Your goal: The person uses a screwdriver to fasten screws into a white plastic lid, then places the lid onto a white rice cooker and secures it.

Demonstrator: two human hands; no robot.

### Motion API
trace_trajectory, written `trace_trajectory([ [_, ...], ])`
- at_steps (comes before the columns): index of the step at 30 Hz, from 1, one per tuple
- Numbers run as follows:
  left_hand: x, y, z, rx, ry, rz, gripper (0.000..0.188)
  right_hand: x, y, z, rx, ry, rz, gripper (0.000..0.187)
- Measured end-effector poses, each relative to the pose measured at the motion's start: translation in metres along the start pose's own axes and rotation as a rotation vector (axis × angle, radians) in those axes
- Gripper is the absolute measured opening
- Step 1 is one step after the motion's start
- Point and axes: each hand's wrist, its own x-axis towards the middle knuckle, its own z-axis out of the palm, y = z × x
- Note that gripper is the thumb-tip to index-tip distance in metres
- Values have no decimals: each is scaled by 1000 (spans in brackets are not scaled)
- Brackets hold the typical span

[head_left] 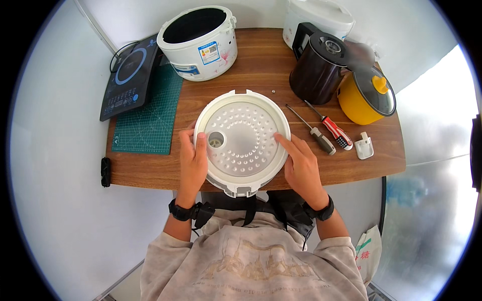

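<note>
Lid [240, 133]: one, round and white, with a dimpled plate; in front of the person, across the table's near edge; whether it rests on the wood cannot be told.
Lid opening [216, 140]: one round hole at the plate's left, a pale spoked part inside.
Left hand [193, 163]: one, clamped on the lid's left rim, thumb on top.
Right hand [303, 163]: one, index fingertip on the plate's right side; whether its other fingers grip the rim cannot be told.
Rice cooker body [188, 51]: one, white, open at the top, dark inside; contents cannot be told.
Yellow pot [351, 103]: one, covered by one glass lid [365, 88] with a yellow knob; contents not discernible.
Kettle [314, 78]: one, dark, its top closed.
White appliance [324, 17]: one, behind the kettle, partly hidden by it.
Screwdrivers [323, 142]: two, side by side, one with a dull grey handle, one red, white and black.
White plastic part [364, 148]: one, just right of the screwdrivers.
Induction cooker [129, 75]: one, black, overlapping one green mat [150, 123].
Table [256, 60]: one, brown wood.
</note>
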Motion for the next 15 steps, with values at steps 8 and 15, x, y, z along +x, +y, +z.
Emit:
trace_trajectory([
  [8, -1, -3, -2, -107, -3, -82, 21, -5, -4, 0, -47, -22, 33, 55],
  [15, -3, 10, -2, -107, -30, -128, 20, -6, -3, 2, -49, 12, 24, 51],
])
